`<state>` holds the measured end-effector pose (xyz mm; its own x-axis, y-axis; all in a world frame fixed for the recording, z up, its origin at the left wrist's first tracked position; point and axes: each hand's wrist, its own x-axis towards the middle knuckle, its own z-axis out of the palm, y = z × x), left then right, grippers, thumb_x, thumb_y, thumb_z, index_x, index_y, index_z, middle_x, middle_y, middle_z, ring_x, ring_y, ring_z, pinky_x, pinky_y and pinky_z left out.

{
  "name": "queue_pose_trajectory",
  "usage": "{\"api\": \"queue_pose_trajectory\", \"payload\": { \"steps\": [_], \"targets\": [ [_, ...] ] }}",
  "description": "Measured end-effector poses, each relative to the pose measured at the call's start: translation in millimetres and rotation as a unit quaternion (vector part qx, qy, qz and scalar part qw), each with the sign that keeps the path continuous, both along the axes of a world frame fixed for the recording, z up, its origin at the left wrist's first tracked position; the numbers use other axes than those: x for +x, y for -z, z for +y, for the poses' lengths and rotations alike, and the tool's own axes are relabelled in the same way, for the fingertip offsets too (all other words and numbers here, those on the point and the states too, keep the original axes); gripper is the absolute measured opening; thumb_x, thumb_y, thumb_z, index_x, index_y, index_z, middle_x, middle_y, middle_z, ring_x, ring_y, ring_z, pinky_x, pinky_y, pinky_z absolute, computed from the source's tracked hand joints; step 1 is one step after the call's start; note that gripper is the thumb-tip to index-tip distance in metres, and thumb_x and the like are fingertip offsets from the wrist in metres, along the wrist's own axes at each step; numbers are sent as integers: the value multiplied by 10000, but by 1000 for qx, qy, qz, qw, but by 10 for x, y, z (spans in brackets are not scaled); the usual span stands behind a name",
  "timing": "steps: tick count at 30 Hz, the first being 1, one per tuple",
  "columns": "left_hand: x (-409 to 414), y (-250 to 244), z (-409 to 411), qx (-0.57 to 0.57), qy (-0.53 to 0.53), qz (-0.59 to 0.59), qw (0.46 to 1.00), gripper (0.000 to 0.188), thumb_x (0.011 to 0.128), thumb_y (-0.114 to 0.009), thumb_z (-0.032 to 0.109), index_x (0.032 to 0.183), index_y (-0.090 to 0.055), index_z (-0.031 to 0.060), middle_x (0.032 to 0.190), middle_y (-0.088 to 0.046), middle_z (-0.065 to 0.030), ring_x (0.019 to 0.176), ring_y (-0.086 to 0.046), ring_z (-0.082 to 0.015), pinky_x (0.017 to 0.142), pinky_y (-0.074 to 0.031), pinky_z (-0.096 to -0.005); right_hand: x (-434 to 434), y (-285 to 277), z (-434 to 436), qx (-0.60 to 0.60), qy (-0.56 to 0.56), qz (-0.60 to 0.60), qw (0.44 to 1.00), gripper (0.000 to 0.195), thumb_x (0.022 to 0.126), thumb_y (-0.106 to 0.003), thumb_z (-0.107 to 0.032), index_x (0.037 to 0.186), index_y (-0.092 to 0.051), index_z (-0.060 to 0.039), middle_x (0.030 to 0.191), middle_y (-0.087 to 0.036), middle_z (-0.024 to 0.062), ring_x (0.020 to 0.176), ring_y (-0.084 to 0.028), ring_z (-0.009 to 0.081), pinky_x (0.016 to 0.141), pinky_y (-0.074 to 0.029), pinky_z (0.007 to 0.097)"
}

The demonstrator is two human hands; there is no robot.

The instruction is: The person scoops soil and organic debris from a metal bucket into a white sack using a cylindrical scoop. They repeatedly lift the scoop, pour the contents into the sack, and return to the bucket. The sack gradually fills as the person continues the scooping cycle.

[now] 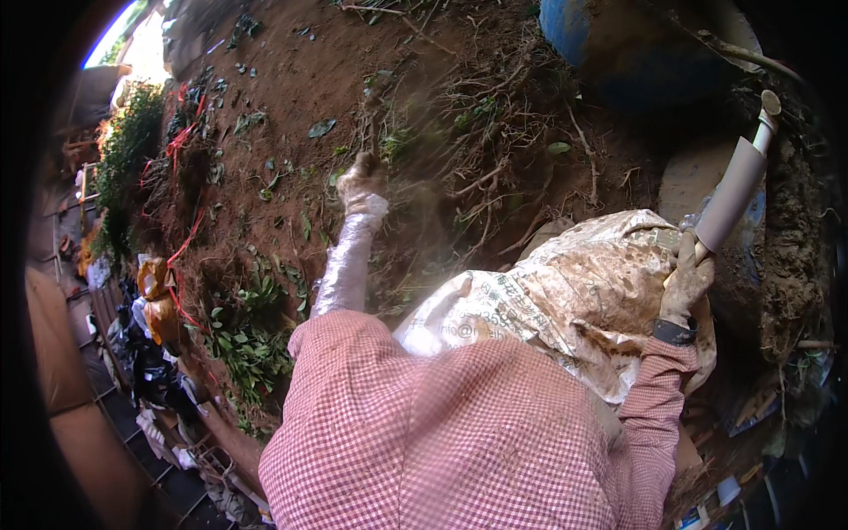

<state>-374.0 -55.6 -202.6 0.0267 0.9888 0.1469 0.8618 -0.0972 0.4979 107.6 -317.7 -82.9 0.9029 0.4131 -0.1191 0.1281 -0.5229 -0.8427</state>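
My left hand (361, 177), in a soiled glove, is closed around a brown plant stem (373, 126) that is blurred at its far end. Clear plastic film wraps the left forearm (344, 262). On the right side, my gloved right hand (686, 281) grips a tool (732, 192) with a broad, slightly curved grey part. A pale rod with a round end (770, 103) shows beyond it; I cannot tell whether it belongs to the tool. Over my lap lies a muddy white plastic sack (589, 278) bearing print. Tangled bare-rooted plants (490, 159) lie on the soil ahead.
Brown soil (285, 99) with scattered leaves spreads ahead. A mud-covered blue container (563, 30) stands at the upper right. Leafy plants (248, 348) lie left of me, near red string (185, 245). Black plastic bags (149, 364) and brown cardboard (86, 411) line the far left.
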Motion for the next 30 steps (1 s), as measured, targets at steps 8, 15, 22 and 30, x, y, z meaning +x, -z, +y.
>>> {"api": "queue_pose_trajectory", "payload": {
  "steps": [8, 15, 22, 30],
  "targets": [
    [-154, -589, 470, 52, 142, -76, 986, 108, 825, -693, 48, 926, -674, 81, 723, -674, -40, 585, -614, -220, 596, -468, -351, -3, 48, -63, 109, -37, 22, 993, 315, 856, -723, -288, 992, -648, -14, 736, -624, 5, 588, -546, 81, 560, -446, 242],
    [-20, -529, 898, -306, -19, -362, 880, 198, 884, -717, 102, 1040, -642, 7, 837, -673, -33, 710, -628, -136, 626, -517, -293, 17, 108, -78, 125, -25, 26, 991, 286, 843, -725, -300, 925, -635, -42, 700, -612, 1, 544, -519, 63, 517, -420, 227],
    [50, -352, 1022, -318, 87, -713, 619, 134, 864, -669, 73, 820, -542, 71, 690, -504, -5, 584, -427, -145, 518, -346, -335, 46, 142, -105, 144, -20, 42, 988, 307, 861, -729, -277, 1043, -647, -44, 747, -614, -16, 566, -509, 54, 522, -428, 225],
    [760, -1288, 302, -265, 141, -705, 643, 209, 964, -553, 110, 1147, -596, 19, 808, -663, -73, 635, -634, -152, 518, -549, -303, 116, 226, -142, 150, -31, 1, 988, 356, 851, -740, -281, 1057, -647, -6, 788, -624, -3, 641, -545, 66, 588, -437, 222]
  ]
}}
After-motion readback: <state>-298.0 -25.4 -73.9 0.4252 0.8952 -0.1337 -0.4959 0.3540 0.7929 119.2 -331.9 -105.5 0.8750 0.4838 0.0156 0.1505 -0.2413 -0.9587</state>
